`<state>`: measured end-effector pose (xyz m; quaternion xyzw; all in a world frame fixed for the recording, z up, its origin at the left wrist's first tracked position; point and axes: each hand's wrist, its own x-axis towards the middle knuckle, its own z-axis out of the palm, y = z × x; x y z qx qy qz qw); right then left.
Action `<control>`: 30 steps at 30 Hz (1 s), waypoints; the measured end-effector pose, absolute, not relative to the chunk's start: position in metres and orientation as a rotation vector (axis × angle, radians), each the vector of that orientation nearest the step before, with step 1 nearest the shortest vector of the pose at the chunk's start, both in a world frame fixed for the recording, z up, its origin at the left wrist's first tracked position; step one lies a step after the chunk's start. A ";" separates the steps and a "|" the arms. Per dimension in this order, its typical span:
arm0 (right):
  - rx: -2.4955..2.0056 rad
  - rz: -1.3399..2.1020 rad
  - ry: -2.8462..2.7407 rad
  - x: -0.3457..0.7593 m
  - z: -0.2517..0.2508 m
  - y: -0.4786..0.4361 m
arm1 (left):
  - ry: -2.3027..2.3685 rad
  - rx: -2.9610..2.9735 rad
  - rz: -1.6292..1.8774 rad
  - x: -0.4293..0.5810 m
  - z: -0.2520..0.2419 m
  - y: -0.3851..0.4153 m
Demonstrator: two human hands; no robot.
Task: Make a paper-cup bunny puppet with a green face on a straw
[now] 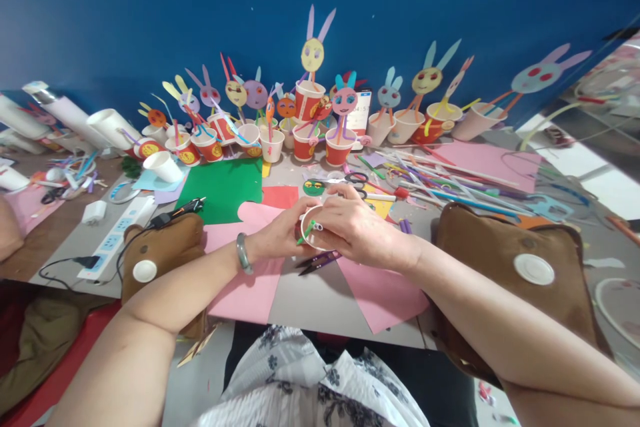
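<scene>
My left hand (287,230), with a jade-coloured bangle at the wrist, is closed round the side of a white paper cup (324,244). The cup's mouth tilts toward me. Inside it show a green stick-like piece (307,232) and a small white tube end. Over the cup's right side bends my right hand (360,227), fingers curled at the rim and mouth; what they pinch is hidden. Purple-handled scissors (320,261) lie just below the cup. A green round paper face (313,187) and black-handled scissors (357,179) lie beyond my hands.
Several rabbit-faced paper cups (336,148) line the blue wall, with a phone (361,113) among them. Loose straws and pipe cleaners (440,187) spread at right. Brown pouches (505,280) flank my arms. Pink paper (250,280), green paper (220,187) and a power strip (117,240) lie about.
</scene>
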<state>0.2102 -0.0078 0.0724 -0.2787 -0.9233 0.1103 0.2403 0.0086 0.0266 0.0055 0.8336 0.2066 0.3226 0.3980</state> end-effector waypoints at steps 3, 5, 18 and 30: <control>-0.776 0.298 -2.539 0.210 0.072 -0.008 | 0.514 2.099 0.832 0.009 0.004 0.027; -0.788 0.286 -2.541 0.210 0.073 -0.009 | 0.514 2.095 0.842 0.010 0.003 0.028; -0.843 0.283 -2.548 0.208 0.063 -0.003 | 0.546 1.969 0.797 0.014 0.002 0.027; -0.841 0.320 -2.445 0.210 0.053 0.004 | 0.484 1.971 0.726 0.003 0.025 0.030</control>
